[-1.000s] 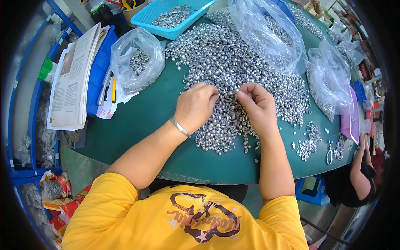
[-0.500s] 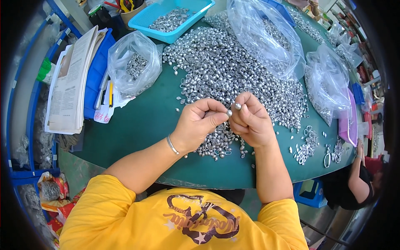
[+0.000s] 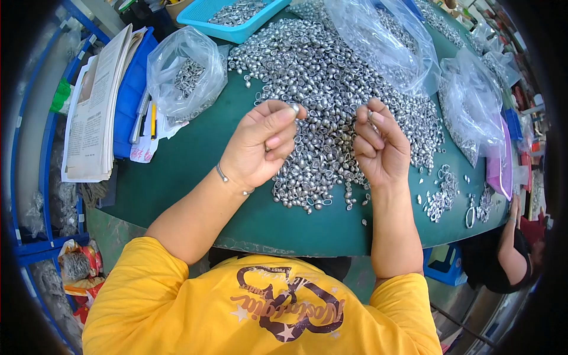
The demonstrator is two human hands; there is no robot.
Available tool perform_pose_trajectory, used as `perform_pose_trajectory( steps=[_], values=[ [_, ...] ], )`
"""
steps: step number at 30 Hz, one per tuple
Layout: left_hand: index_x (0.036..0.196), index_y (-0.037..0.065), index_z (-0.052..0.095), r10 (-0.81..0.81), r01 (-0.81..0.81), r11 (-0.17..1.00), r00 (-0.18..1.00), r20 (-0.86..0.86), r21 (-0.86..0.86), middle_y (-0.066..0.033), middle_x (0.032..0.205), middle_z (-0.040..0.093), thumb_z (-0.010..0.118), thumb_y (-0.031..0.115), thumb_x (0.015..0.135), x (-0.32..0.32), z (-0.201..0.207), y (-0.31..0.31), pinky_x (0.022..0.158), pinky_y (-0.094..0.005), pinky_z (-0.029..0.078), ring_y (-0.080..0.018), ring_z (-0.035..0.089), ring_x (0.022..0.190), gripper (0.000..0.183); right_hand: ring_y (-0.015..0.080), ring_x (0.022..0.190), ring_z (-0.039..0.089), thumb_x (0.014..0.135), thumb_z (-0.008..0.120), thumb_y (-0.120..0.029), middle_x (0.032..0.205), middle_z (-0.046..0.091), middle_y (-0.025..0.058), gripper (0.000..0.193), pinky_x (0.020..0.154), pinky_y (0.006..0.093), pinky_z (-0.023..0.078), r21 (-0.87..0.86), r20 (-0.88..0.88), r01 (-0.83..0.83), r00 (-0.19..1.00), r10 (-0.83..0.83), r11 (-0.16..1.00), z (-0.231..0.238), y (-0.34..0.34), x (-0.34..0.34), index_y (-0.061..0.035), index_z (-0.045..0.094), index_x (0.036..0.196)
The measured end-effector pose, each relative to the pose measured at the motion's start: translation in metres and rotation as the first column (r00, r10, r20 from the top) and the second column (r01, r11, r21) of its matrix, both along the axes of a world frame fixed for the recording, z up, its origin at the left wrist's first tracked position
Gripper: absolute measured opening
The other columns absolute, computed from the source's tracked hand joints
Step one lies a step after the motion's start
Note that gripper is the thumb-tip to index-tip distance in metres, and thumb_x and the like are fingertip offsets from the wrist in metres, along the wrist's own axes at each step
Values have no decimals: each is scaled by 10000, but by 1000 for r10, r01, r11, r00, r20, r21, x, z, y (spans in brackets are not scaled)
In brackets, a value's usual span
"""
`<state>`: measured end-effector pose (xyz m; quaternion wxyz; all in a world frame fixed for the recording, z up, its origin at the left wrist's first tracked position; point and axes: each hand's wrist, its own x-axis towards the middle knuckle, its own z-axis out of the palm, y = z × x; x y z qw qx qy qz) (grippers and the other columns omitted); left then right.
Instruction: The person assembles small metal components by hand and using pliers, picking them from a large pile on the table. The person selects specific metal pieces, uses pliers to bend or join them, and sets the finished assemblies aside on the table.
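Above a big heap of small silver rounded metal pieces [image 3: 331,77], both of my hands are raised and apart. My left hand [image 3: 260,142], with a thin silver bangle at the wrist, pinches one small silver metal piece [image 3: 295,109] between thumb and forefinger. A second small silver piece [image 3: 371,115] sits between the thumb and curled fingers of my right hand [image 3: 383,145]. Many heap pieces look like hollow, dome-shaped caps; some show an open oval side.
A blue basket [image 3: 236,32] of pieces stands at the far side. Clear plastic bags [image 3: 186,74] hold more pieces. Left is a blue bin [image 3: 133,100] with papers; right, a small pile of ring-like scraps [image 3: 441,198] and a purple tray [image 3: 500,165]. Another person sits at the right.
My hands have moved apart and away from me, the left going left and the right going right. Before, they were close together, each with a silver piece at the fingertips.
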<state>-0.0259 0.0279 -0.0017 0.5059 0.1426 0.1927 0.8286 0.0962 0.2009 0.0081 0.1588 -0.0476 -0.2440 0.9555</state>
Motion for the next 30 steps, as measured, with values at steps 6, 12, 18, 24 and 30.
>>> perform_pose_trajectory(
  steps=[6, 12, 18, 24, 30],
  values=[
    [931, 12, 557, 96, -88, 992, 992, 85, -90, -29, 744, 458, 488, 58, 801, -6, 12, -3, 411, -177, 302, -67, 379, 525, 154, 63, 439, 341, 828, 551, -167, 629, 464, 17, 157, 396, 186, 259, 238, 163, 5, 986, -45, 971, 3, 8, 5, -25, 542, 763],
    [706, 17, 635, -392, -601, 712, 89, -916, -363, -31, 627, 553, 713, 155, 690, 8, 15, -5, 534, -243, 414, -106, 509, 575, 159, 217, 545, 581, 717, 668, -162, 641, 614, 138, 183, 556, 309, 460, 919, 272, -393, 704, -656, -41, 8, -16, 3, 17, 635, 738],
    [738, 31, 641, -408, -565, 781, -140, -902, -265, -101, 707, 576, 707, 129, 664, 14, 3, -6, 573, -309, 438, -220, 554, 612, 139, 314, 667, 610, 720, 631, -126, 728, 626, 162, 139, 627, 365, 483, 929, 93, -295, 773, -628, -226, -1, -19, 2, 0, 639, 777],
    [811, 52, 647, -176, -549, 815, 64, -982, -182, -14, 602, 413, 707, 31, 656, 19, 18, -2, 490, -245, 340, -109, 395, 521, 167, 67, 526, 472, 730, 648, -74, 590, 546, -4, 137, 492, 223, 386, 962, 258, -179, 847, -464, 207, 10, -12, 1, -2, 652, 846],
    [794, 48, 648, 5, -547, 835, 95, -995, -48, 16, 600, 411, 715, 7, 644, 22, 22, -3, 494, -226, 323, -78, 377, 530, 170, 17, 501, 389, 764, 599, 4, 604, 499, -44, 116, 435, 169, 283, 629, 177, -28, 978, -108, 777, 10, -16, 6, -6, 622, 876]
  ],
)
